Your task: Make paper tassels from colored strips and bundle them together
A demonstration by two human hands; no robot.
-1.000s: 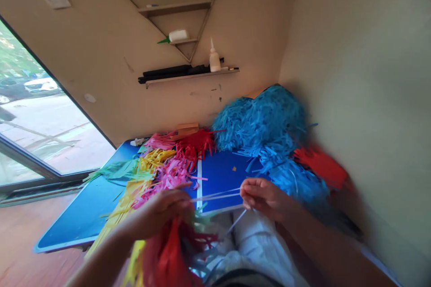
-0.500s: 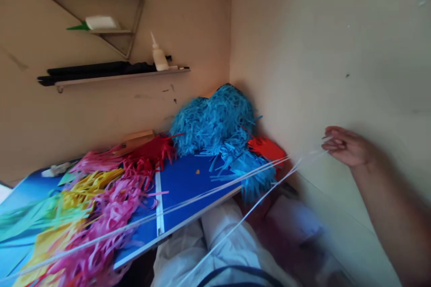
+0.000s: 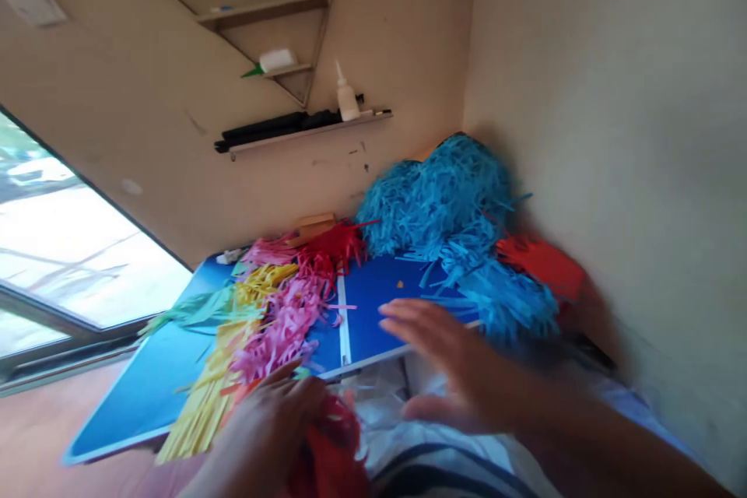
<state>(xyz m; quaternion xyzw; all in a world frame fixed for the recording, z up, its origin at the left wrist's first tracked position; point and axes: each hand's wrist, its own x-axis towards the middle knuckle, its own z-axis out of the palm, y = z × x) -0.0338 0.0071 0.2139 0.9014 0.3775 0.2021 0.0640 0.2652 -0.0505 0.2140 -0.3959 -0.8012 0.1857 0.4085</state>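
Observation:
My left hand [image 3: 274, 420] is low in the view, its fingers curled over red fringed paper [image 3: 332, 455] that hangs above my lap. My right hand [image 3: 452, 366], slightly blurred, hovers over the table's front edge with fingers stretched and thumb apart, holding nothing. Beyond the hands, pink fringe [image 3: 285, 319], yellow strips [image 3: 201, 412] and pale green strips [image 3: 198, 307] lie on the blue table [image 3: 134, 397]. A big blue fringed pile [image 3: 443, 194] fills the corner, with a red-orange piece [image 3: 545, 268] at its right.
A narrow wall shelf [image 3: 309, 132] bears a glue bottle [image 3: 347, 99] and a black rolled item [image 3: 274, 127]. Another bottle [image 3: 277, 60] lies on a small shelf above. A window [image 3: 75, 249] is at the left, and walls meet behind the blue pile.
My right hand has come from the far right to the middle and opened, and the white strings are out of view. My left hand has appeared with red paper. The view has turned left.

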